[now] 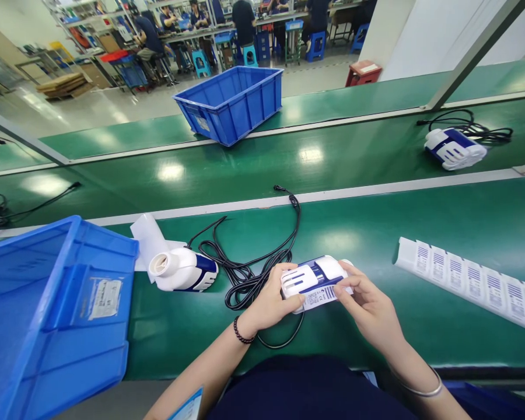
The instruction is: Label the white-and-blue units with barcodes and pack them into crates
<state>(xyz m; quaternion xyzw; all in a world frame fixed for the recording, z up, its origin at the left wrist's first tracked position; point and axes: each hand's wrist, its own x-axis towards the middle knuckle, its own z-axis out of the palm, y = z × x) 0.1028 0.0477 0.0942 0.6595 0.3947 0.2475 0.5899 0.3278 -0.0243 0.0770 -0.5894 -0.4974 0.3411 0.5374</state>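
A white-and-blue corded device [304, 279] lies between my hands, low over the green worktop. My left hand [271, 297] grips its left end, thumb in front and fingers behind. A printed white label [319, 298] lies along the device's near side. With thumb and fingertips, my right hand [367, 303] pinches the label's right end against the device. A coiled black cable [245, 280] rests behind my left hand. To its left stands a second white-and-blue device [184, 269], its round white opening facing up and left. A strip of printed labels [472, 280] lies to the right.
A large blue bin [100, 262] stands at the left, beside some white sheet material [149, 236]. Across the green conveyor belt [245, 169] sits another blue bin [245, 99]. Another corded device [455, 149] is on the belt at right. Several people work at benches beyond.
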